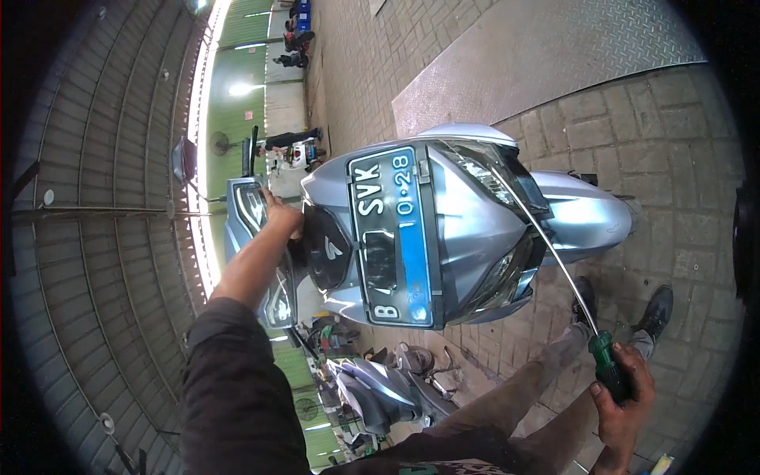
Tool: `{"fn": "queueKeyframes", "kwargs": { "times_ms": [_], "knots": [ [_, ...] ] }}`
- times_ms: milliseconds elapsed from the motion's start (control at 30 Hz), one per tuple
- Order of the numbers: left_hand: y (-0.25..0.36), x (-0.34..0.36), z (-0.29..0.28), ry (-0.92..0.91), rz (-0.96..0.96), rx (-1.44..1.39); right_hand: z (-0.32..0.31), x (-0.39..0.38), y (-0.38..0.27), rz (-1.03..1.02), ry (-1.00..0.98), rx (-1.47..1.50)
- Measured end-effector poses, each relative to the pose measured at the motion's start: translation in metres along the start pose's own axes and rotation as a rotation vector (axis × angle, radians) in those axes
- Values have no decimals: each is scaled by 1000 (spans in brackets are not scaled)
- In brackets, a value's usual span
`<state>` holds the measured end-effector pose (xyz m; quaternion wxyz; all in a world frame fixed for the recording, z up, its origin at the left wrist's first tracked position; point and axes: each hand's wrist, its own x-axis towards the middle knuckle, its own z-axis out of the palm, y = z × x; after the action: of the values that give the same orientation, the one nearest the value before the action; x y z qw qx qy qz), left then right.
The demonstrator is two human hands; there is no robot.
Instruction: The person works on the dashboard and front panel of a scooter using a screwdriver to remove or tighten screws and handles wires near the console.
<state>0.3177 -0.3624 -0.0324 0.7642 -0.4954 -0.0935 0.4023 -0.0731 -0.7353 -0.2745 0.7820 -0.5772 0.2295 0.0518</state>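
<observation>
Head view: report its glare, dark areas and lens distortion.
Head view: a white patch glares on the green ribbed wall; head view: pale highlights streak the glossy silver-blue motor scooter; head view: the corners fall to black, and the lines of the grey ribbed metal roof bow toward the rim.

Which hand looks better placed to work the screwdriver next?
Probably the right: the right hand grips the green-handled screwdriver, which points toward a scooter headlight. The left hand is at the handlebar cover, away from the tool.
</observation>
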Motion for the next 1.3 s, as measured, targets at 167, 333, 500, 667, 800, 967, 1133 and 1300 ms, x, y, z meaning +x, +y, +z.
{"fn": "queueKeyframes", "kwargs": {
  "times_ms": [167,333,500,667,800,967,1133,1300],
  "knots": [
    [12,-30,32,393,-13,-7,8,14,-3,63,-56,47],
    [21,-32,54,586,-95,-107,17,17,-4,71,-5,87],
    [23,-31,58,593,-114,-138,14,17,5,52,-41,79],
    [22,-35,46,466,-95,-131,9,12,11,-3,-30,81],
    [14,-17,34,302,-73,-76,5,2,10,58,18,144],
    [1,21,31,246,-30,-33,5,-9,16,81,22,91],
    [-12,35,33,361,-12,-158,6,-15,9,84,35,46],
    [-5,49,23,322,26,-201,13,-12,2,46,91,54]
  ]
}}
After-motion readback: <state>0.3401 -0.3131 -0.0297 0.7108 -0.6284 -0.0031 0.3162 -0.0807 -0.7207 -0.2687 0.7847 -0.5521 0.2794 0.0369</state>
